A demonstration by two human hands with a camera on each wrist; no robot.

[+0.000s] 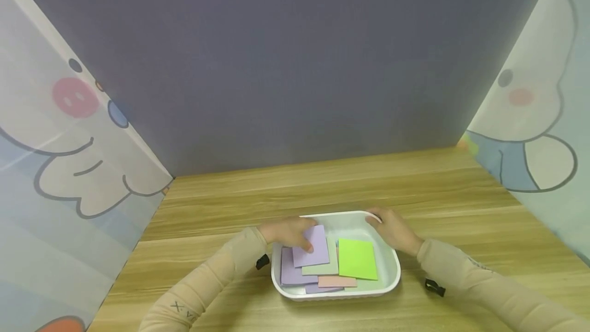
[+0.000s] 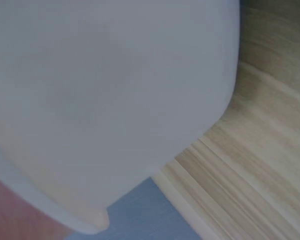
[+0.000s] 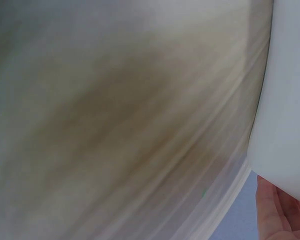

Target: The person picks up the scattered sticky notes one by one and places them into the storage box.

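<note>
A white plastic tray (image 1: 341,295) stands on the wooden table, with several coloured paper pads in it. My left hand (image 1: 287,231) reaches over its left side and pinches a light purple pad (image 1: 319,251), thumb on top. Under and beside that pad lie a pale grey-green pad (image 1: 322,269), a second purple pad (image 1: 292,272) and a pink one (image 1: 336,282). A bright green pad (image 1: 358,260) lies to the right. My right hand (image 1: 397,230) grips the tray's rim at the far right corner. The tray's outer wall (image 2: 115,90) fills much of the left wrist view; fingers (image 3: 270,210) touch it in the right wrist view.
The wooden tabletop (image 1: 221,191) extends around the tray. A dark grey panel (image 1: 295,65) rises at the back. Cartoon-printed sheets (image 1: 50,132) hang at both sides. Black straps (image 1: 434,287) dangle near the wrists.
</note>
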